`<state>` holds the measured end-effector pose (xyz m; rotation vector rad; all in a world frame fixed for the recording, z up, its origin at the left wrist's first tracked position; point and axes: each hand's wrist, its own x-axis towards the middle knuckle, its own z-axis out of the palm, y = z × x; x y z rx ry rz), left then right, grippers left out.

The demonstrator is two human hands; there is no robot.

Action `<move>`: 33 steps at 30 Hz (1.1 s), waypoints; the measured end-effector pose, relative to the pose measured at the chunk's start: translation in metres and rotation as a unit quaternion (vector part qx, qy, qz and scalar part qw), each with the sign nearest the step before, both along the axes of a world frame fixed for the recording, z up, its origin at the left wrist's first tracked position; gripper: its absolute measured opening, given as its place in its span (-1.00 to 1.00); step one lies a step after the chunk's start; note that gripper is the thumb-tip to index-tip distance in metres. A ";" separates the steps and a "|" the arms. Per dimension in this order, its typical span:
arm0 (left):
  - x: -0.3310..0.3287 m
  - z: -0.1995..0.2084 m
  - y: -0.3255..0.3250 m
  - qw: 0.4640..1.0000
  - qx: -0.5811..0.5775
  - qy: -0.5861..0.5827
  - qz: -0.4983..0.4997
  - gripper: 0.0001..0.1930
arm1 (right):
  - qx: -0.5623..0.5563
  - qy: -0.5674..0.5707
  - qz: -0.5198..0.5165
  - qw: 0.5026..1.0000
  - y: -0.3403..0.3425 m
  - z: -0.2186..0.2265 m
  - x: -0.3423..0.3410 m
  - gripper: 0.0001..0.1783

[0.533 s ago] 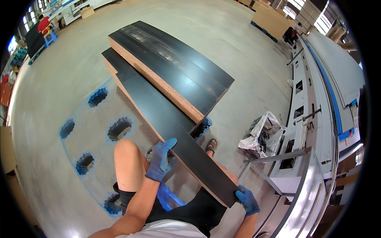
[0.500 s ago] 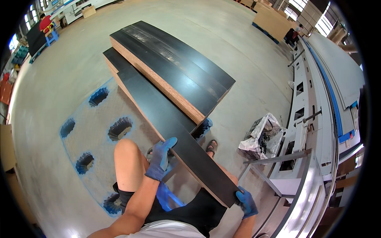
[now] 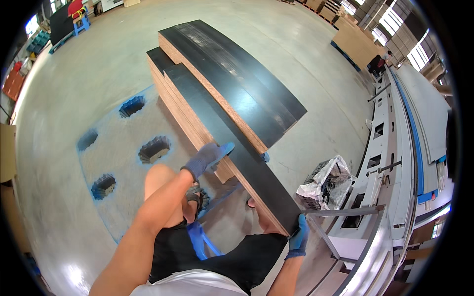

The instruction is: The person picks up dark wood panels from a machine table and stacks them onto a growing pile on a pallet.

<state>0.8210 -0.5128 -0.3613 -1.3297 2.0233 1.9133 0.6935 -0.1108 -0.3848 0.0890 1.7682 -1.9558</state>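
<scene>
A long black-faced board (image 3: 247,163) with a wood-brown edge slants from the stack toward my lap. My left hand (image 3: 210,158), in a blue work glove, grips its left edge about midway, thumb over the black face and fingers partly hidden below. At the near right corner my right hand (image 3: 298,237), also gloved, is wrapped round the board's end. The far part of this board lies over a lower stack of similar boards (image 3: 180,116). Close beside it on the right is a higher stack of black boards (image 3: 237,84).
A blue-edged plastic pallet (image 3: 123,158) with deep holes lies on the floor at left. To the right stand a plastic-lined crate (image 3: 326,182), a metal frame (image 3: 345,212) and a long white machine (image 3: 380,133). Another person in red (image 3: 76,10) sits far left.
The held board's near end has moved a little away from my body, and both hands moved with it. The whole view has shifted, and more of the lower stack's brown edges show.
</scene>
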 end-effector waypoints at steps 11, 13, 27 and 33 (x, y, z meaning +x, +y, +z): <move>-0.009 0.005 0.000 0.999 -0.048 -0.002 -0.007 -0.33 | 0.105 -0.004 0.030 0.994 -0.003 0.004 -0.019 -0.44; -0.004 0.010 0.003 0.996 -0.090 0.005 -0.007 -0.32 | 0.131 -0.097 0.053 0.985 -0.009 0.019 -0.009 -0.33; -0.021 -0.026 -0.020 0.953 -0.205 0.031 0.221 -0.30 | 0.179 -0.116 0.174 0.961 -0.007 0.028 -0.019 -0.29; -0.027 -0.027 -0.016 0.957 -0.160 0.052 0.238 -0.22 | 0.168 -0.097 0.143 0.971 -0.023 0.041 -0.004 -0.30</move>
